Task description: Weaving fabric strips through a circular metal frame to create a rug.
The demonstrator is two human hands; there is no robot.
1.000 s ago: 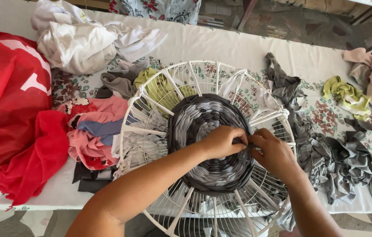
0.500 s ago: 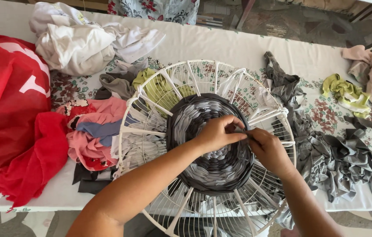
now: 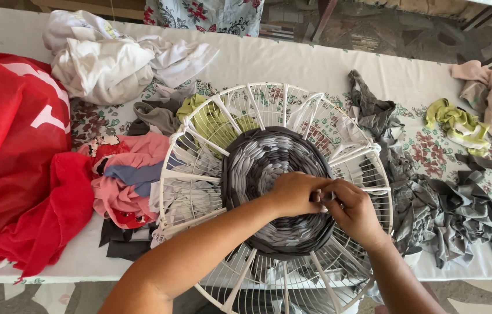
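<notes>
A grey woven fabric disc [image 3: 278, 189] is lying in the middle of a white wire fan guard [image 3: 199, 174] on the bench [image 3: 292, 58]; left hand [image 3: 293, 193] and right hand [image 3: 355, 212] are meeting at its right edge, fingers pinching a grey fabric strip [image 3: 326, 196]

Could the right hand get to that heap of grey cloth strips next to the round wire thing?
Probably yes. The right hand is busy at the edge of the grey woven disc, and the grey strips lie just beside the wire frame on that same side, with nothing lying between them. It would have to let go first.
</notes>
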